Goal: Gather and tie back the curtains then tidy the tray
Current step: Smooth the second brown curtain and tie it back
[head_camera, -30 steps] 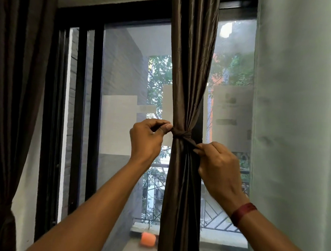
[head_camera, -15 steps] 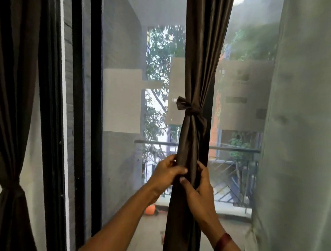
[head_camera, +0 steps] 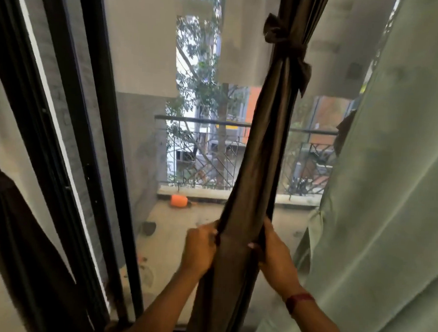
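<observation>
1. The brown curtain (head_camera: 258, 155) hangs gathered into one narrow bundle in front of the window glass; it leans a little, its lower part lying further left than its top.
2. A tie (head_camera: 284, 43) of the same brown cloth is knotted round the brown curtain high up; one loose end sticks up on the curtain's left, another hangs down on its right.
3. The left hand (head_camera: 199, 250) grips the curtain's left edge, well below the tie; its fingers (head_camera: 211, 232) are curled tight round the folds and pinch the cloth.
4. The right hand (head_camera: 275, 261) grips the curtain's right edge at about the same height; its thumb lies along the front of the cloth and its fingers are curled in behind the folds, hidden from view; a red band (head_camera: 298, 300) circles its wrist.
5. The two hands face each other with the bundle between them.
6. Left of the curtain stands the black window frame (head_camera: 101, 135); further left hangs a second brown curtain (head_camera: 21, 232), drawn in narrow part-way up.
7. Right of the curtain hangs a pale green curtain (head_camera: 387, 198), just beside the right forearm.
8. Behind the curtain, through the glass, lie a balcony floor and a railing (head_camera: 213, 150); an orange object (head_camera: 178, 200) sits on that floor, left of the curtain; trees and buildings show beyond.
</observation>
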